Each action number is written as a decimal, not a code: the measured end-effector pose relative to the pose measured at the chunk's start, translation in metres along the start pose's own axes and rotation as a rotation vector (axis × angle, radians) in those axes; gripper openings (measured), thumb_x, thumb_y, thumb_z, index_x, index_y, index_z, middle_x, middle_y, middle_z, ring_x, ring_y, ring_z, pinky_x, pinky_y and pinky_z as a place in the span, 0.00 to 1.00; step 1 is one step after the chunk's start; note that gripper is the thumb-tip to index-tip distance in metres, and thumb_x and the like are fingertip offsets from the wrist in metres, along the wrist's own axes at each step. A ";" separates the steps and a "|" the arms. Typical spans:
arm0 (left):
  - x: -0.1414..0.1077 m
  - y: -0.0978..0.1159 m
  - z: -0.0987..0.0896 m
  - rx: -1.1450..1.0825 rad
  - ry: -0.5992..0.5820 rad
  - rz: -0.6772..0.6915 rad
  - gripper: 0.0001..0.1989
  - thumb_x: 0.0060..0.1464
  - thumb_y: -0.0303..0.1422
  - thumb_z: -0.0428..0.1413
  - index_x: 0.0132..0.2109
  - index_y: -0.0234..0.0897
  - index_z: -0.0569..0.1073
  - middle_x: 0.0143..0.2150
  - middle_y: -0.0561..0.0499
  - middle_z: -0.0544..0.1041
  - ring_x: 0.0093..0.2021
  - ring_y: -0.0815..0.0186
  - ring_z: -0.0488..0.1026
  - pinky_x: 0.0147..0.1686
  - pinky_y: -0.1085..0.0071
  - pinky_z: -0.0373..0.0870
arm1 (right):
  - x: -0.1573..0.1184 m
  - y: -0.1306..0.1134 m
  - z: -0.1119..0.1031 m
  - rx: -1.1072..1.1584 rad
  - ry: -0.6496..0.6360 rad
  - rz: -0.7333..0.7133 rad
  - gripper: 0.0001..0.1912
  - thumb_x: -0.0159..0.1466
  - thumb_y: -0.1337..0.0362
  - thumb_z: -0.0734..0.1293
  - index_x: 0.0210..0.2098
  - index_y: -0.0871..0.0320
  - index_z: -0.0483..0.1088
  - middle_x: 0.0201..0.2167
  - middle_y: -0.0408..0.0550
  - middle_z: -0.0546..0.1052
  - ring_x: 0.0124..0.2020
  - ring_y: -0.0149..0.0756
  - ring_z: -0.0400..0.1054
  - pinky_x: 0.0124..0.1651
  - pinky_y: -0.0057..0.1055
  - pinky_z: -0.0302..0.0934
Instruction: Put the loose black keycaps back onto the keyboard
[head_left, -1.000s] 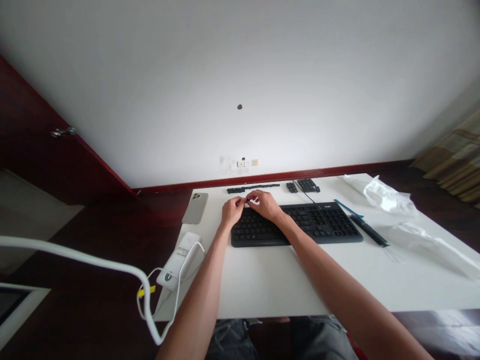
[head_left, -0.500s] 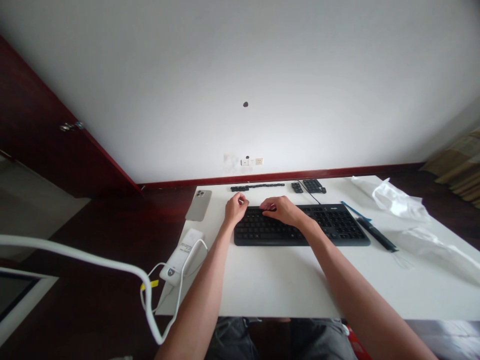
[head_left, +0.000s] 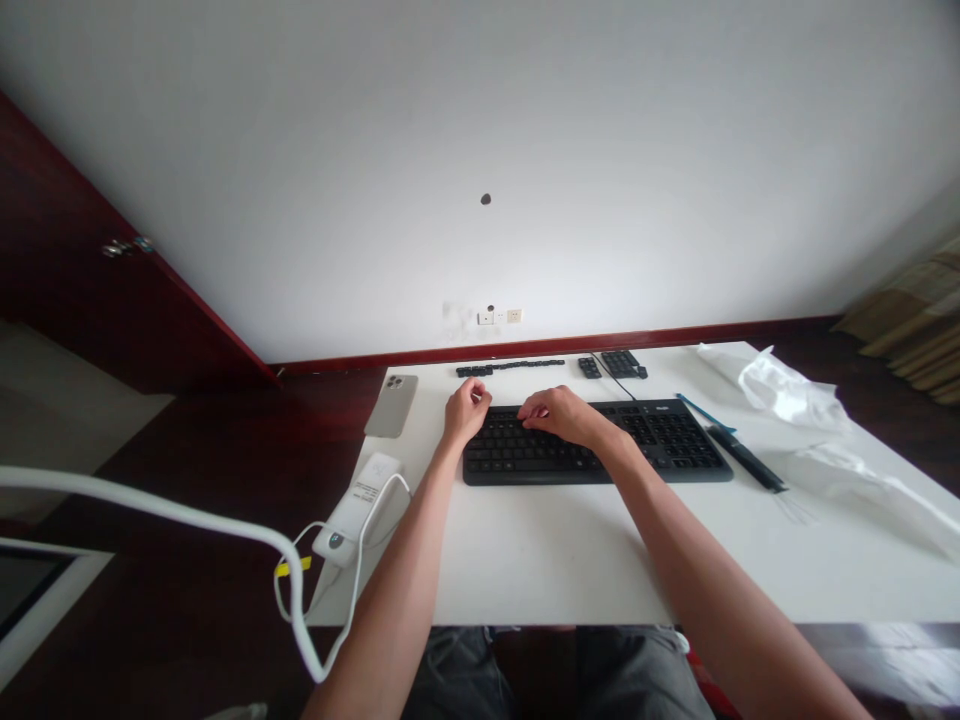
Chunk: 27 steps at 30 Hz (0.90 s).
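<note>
A black keyboard (head_left: 525,465) lies on the white table, its upper left keys partly covered by my hands. At its upper left corner is my left hand (head_left: 466,408), fingers curled with thumb and fingertips together; whatever they may hold is too small to see. My right hand (head_left: 562,414) rests over the upper key rows, thumb and fingers drawn together at the keys, and I cannot make out what is between them. Behind the keyboard lie a row of loose black keycaps (head_left: 529,364), a small group of keycaps (head_left: 589,368) and a larger keycap block (head_left: 619,363).
On the left are a phone (head_left: 391,408) and a white power strip (head_left: 358,510) with a white cable (head_left: 225,524) looping in front. To the right lie a black brush-like tool (head_left: 746,460), a thin blue tool (head_left: 703,411) and crumpled plastic wrapping (head_left: 795,390).
The view has shifted slightly, so everything sits a little higher and further left. Both hands keep nearly the same pose over the keyboard.
</note>
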<state>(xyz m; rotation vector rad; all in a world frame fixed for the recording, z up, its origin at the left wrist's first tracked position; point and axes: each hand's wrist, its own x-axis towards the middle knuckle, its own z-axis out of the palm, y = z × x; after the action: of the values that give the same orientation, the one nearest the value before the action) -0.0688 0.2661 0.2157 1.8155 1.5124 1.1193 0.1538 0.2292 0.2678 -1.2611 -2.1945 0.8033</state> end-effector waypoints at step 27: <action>0.000 0.002 -0.001 0.021 -0.003 0.006 0.03 0.56 0.30 0.56 0.34 0.41 0.68 0.34 0.55 0.77 0.31 0.67 0.71 0.36 0.71 0.65 | -0.001 -0.002 -0.001 -0.079 0.054 -0.029 0.02 0.60 0.65 0.73 0.34 0.54 0.79 0.31 0.45 0.81 0.33 0.38 0.75 0.38 0.32 0.67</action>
<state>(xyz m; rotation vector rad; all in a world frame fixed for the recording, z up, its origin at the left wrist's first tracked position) -0.0683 0.2652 0.2180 1.8359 1.5234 1.1071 0.1539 0.2273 0.2700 -1.2699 -2.2155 0.6702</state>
